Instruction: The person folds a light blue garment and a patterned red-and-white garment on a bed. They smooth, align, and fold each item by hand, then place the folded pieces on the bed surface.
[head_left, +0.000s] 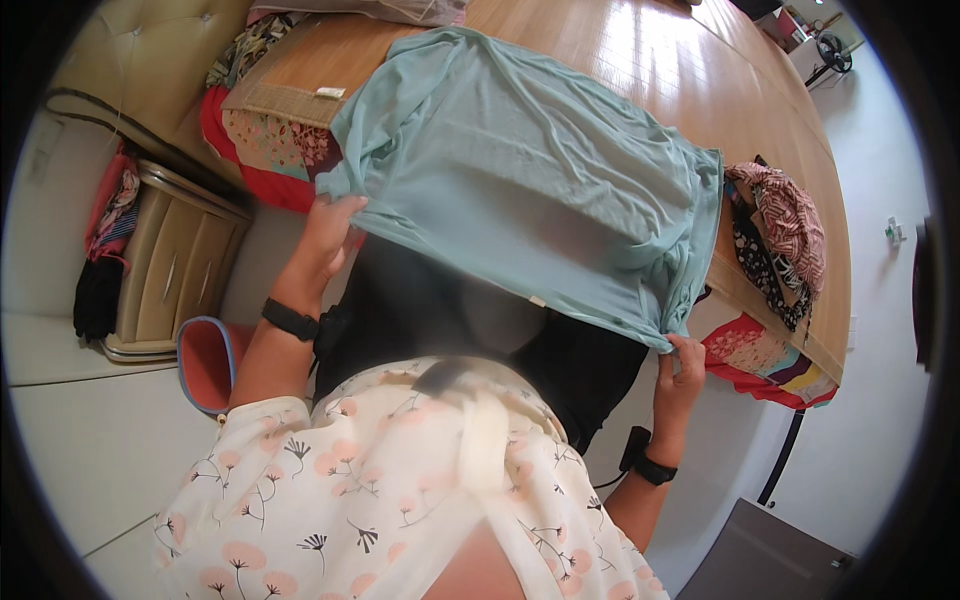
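A thin light-green garment (517, 165) is spread wide in front of me, its far part lying on a mat-covered bed (570, 34). My left hand (334, 229) pinches its near left corner. At the near right corner, the fingers of my right hand (682, 360) are closed on the edge. Between my hands the near hem hangs stretched and slightly sagging, with a small pale tag on it. Folds bunch along the garment's right side and far edge.
Right of the garment, a patterned pink and black cloth bundle (787, 232) lies on the mat. A beige bedside cabinet (176, 262) stands at the left, near a red bin with a blue rim (206, 364). A grey panel (765, 555) is at the lower right.
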